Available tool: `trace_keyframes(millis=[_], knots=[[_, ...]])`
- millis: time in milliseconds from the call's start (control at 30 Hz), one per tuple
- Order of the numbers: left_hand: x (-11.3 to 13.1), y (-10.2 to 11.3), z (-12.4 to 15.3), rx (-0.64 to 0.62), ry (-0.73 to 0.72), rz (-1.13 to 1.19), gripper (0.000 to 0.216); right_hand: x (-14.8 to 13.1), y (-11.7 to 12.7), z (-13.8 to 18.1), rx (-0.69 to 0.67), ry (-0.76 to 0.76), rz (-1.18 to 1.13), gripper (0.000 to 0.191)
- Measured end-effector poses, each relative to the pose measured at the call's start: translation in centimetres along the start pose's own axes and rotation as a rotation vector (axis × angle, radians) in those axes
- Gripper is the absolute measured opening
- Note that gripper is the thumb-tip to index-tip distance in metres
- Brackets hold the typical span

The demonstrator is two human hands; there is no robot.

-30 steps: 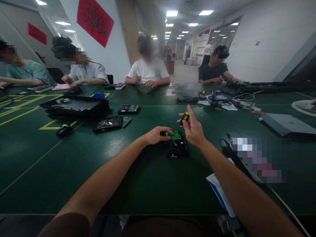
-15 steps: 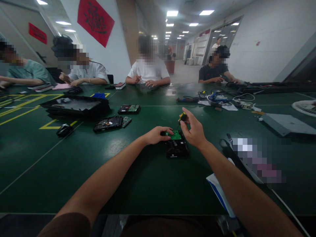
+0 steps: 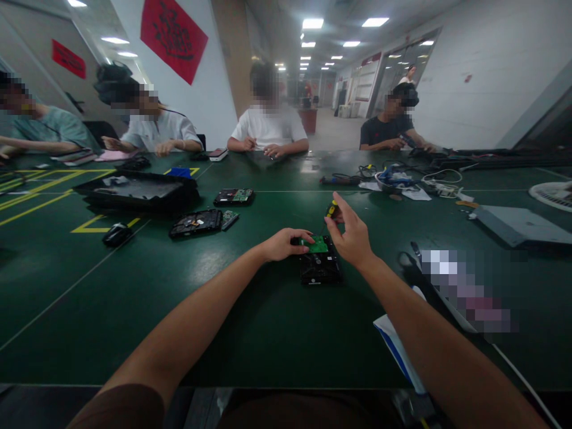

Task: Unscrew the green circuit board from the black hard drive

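A black hard drive [image 3: 320,269] with a green circuit board [image 3: 319,244] on its upper face lies flat on the green table. My left hand [image 3: 285,244] steadies it from the left, thumb and fingers closed at its edge and over the board. In my right hand [image 3: 352,235] is a screwdriver [image 3: 331,210] with a yellow and black handle, pinched between thumb and fingers. Its thin shaft points down at the board's far part; whether the tip sits in a screw is too small to tell.
Left of my hands lie an opened hard drive [image 3: 196,224], a loose circuit board [image 3: 230,220], another drive [image 3: 233,196], a black tray [image 3: 136,192] and a mouse [image 3: 117,235]. Cables [image 3: 395,177] and a grey metal case [image 3: 521,225] lie to the right. Several people sit across the table.
The screwdriver handle has turned slightly between my right fingers, showing more yellow. My left hand and the hard drive stay in place.
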State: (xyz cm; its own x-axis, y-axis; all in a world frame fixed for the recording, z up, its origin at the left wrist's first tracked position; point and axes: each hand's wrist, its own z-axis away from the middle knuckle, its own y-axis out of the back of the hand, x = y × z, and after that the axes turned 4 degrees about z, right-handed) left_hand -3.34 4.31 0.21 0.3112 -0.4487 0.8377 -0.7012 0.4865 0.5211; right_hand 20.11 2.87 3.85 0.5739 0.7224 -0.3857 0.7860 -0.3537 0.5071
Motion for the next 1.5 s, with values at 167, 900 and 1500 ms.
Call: trace_keyframes(millis=[167, 900, 1500], knots=[[-0.05, -0.03, 0.03, 0.01, -0.002, -0.009, 0.031, -0.08, -0.04, 0.09, 0.006, 0.008, 0.038, 0.065], [-0.54, -0.14, -0.14, 0.006, -0.005, 0.025, 0.032, 0.36, -0.54, 0.31, 0.05, 0.016, 0.044, 0.06], [-0.1, -0.08, 0.12, 0.01, 0.005, 0.012, 0.032, 0.22, -0.23, 0.17, 0.069, 0.031, 0.047, 0.06]])
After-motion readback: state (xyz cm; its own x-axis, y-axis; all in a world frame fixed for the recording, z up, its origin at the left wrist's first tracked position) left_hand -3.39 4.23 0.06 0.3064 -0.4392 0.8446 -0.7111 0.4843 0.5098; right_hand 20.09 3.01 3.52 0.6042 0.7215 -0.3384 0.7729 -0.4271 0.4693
